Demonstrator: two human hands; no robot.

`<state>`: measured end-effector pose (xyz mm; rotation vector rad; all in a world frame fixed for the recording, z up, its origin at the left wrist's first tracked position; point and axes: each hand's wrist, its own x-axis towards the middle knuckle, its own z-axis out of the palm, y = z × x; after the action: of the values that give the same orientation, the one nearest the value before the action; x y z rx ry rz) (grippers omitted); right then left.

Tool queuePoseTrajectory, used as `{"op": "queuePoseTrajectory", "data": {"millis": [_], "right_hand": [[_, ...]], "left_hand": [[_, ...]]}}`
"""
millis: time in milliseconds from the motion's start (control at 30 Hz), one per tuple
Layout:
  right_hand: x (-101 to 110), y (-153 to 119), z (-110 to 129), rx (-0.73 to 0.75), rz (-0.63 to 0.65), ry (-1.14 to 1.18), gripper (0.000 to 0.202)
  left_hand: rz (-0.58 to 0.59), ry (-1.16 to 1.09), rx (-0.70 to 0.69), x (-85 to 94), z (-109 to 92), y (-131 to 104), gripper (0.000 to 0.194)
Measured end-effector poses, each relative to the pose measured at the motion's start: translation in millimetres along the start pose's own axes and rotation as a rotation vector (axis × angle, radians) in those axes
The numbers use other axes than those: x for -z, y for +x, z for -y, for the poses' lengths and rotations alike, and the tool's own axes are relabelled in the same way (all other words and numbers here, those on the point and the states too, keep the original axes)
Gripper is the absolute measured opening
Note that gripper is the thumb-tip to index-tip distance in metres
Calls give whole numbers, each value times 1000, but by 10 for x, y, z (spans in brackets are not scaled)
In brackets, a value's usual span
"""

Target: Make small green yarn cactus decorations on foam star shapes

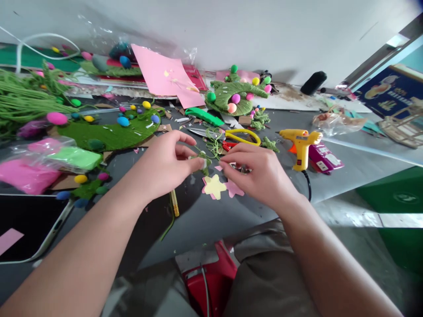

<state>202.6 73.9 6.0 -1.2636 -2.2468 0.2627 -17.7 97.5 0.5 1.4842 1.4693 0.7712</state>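
Note:
Between thumb and fingers, my left hand (170, 165) holds a small green yarn-wrapped piece (206, 166) over the middle of the table. To its right, my right hand (256, 171) is closed with thumb and fingertips together near the loose green yarn (214, 143); what it pinches, if anything, is too small to make out. Just below the hands lie a pale yellow paper flower (215, 186) and a pink paper flower (234, 188). Scissors with yellow handles (244, 135) rest behind my right hand, beside a green cutter (204, 116).
A yellow glue gun (300, 143) stands at the right by a purple box (325, 158). Green yarn shapes with colored balls (112, 132) and bagged clay (29, 169) lie left. A tablet (29, 224) is at the near left, and a pencil (174, 203) lies near my left wrist.

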Motion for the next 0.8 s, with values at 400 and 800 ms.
{"op": "queuePoseTrajectory", "data": {"millis": [400, 800], "right_hand": [[-327, 417, -44, -110, 106, -15, 15], [-543, 629, 30, -163, 156, -242, 10]], "left_hand": [[25, 190, -55, 166, 74, -24, 44], [-27, 76, -96, 223, 64, -54, 48]]}}
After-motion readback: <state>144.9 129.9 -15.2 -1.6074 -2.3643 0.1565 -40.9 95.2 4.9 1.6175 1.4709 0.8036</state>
